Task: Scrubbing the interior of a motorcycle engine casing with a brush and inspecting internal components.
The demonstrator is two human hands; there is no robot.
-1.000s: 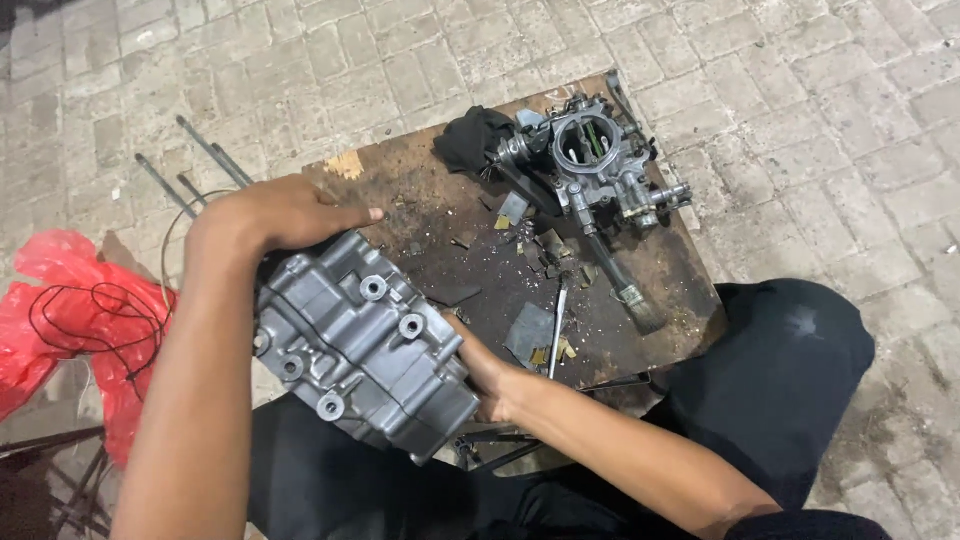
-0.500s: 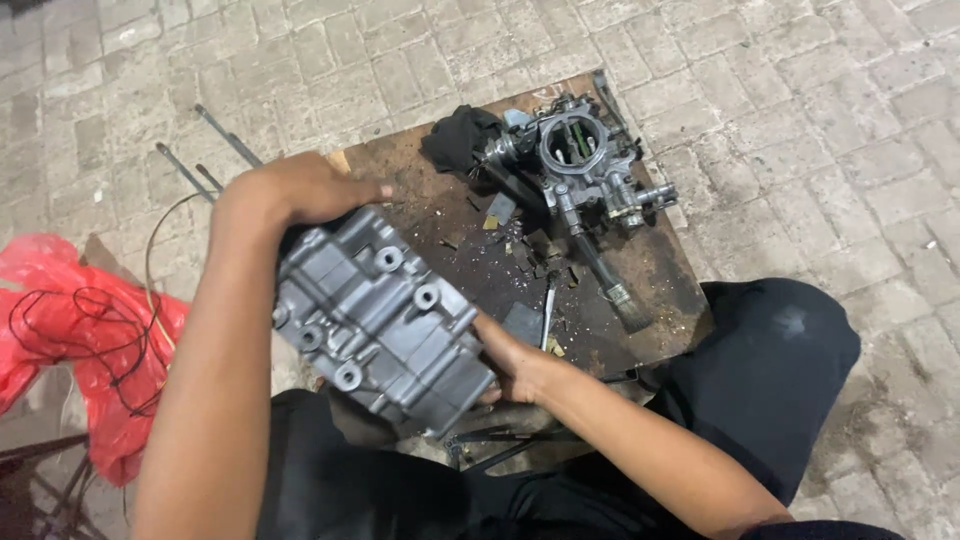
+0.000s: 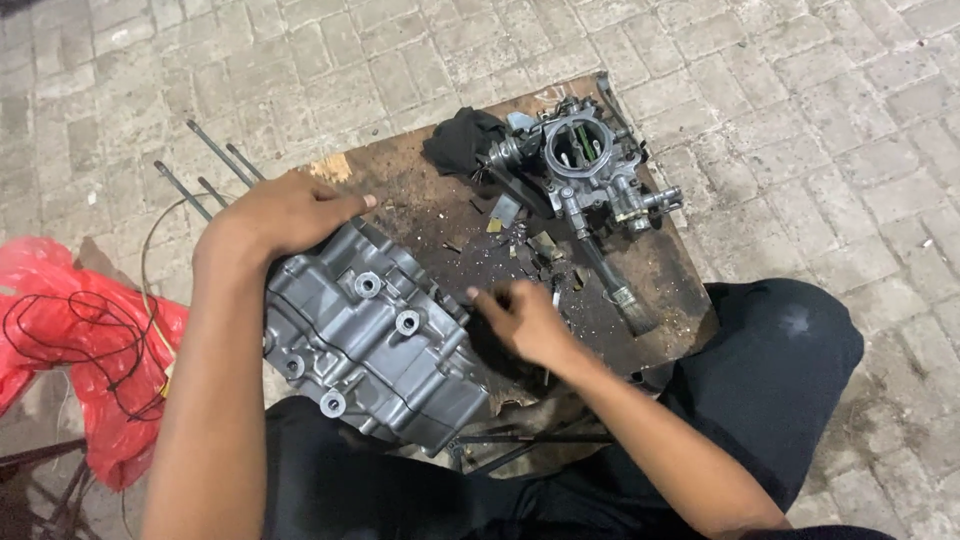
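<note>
Left hand (image 3: 275,215) clamps the far edge of the grey cast-aluminium engine case (image 3: 370,335), steadying it at 9 o'clock on the rusty wooden board (image 3: 665,275). Right hand (image 3: 520,318), fingers loosely curled and empty, hovers beside the case. Silver carburettor (image 3: 585,165) sits at 1 o'clock.

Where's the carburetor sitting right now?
In the head view the carburetor sits at the far right end of the wooden board, beside a black rag, beyond the right hand and apart from it.

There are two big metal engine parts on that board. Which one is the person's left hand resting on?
The left hand rests on the large grey ribbed casing at the near left. The smaller part with the round opening lies untouched at the board's far end.
</note>
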